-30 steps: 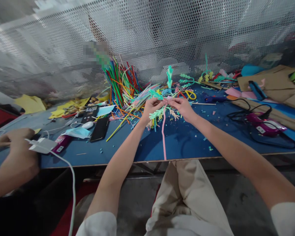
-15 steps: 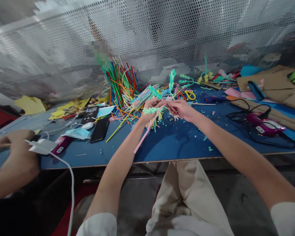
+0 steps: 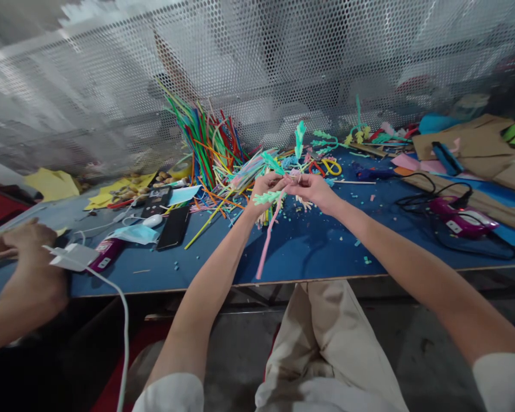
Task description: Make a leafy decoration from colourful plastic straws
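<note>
Both hands meet above the blue table (image 3: 309,252), the left hand (image 3: 266,189) pinching the pink stem (image 3: 268,240) beside its green fringed leaves (image 3: 266,198) while the right hand (image 3: 311,189) pinches its top, seemingly mid-assembly; the next twist likely needs firm, steady grip

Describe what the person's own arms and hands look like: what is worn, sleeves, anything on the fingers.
Both arms are bare from the upper arm down, each with a short white sleeve at the bottom edge of the picture. The left hand and right hand are bare and gloveless. No watch or wristband shows. Any ring is too small to tell.
</note>
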A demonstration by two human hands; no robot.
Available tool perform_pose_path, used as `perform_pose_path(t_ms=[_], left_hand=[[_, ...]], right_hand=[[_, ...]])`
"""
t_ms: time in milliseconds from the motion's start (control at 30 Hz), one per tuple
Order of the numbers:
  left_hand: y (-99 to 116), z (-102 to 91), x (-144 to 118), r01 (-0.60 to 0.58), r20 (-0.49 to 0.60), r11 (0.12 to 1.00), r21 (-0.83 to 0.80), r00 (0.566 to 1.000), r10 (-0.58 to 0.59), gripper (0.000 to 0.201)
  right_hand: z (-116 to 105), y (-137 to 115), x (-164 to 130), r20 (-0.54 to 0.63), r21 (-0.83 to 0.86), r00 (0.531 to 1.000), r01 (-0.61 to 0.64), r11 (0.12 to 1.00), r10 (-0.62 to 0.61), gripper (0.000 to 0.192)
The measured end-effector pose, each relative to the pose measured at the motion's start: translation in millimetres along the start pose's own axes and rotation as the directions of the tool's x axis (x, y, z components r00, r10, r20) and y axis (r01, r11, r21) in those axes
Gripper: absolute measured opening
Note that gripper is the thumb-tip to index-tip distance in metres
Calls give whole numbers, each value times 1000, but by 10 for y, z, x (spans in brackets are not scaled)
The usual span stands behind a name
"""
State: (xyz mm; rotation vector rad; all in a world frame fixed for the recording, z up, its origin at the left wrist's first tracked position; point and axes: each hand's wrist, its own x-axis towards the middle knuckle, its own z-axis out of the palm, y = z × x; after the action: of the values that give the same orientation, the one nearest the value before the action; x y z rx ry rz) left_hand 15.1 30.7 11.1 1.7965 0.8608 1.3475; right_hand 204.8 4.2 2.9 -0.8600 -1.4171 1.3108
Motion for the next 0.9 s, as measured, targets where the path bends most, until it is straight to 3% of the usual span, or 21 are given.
perform_pose_path(t_ms=[267, 567, 767, 900], left_hand=[[33, 24, -36, -11, -16, 999, 31, 1000, 11, 47], [6, 37, -15, 39, -36, 999, 2, 999, -39, 54], [27, 37, -28, -35, 25, 999, 25, 999, 35, 49], [26, 39, -35, -45, 11, 998, 35, 999, 45, 44]], right_hand=[[93, -148, -73, 22, 3, 999, 32, 999, -32, 58], [58, -31, -53, 24, -7, 1000, -3, 1000, 3, 50], [91, 8, -49, -49, -37, 998, 34, 999, -36, 69], [110, 23, -53, -67, -83, 991, 106, 991, -112, 71]])
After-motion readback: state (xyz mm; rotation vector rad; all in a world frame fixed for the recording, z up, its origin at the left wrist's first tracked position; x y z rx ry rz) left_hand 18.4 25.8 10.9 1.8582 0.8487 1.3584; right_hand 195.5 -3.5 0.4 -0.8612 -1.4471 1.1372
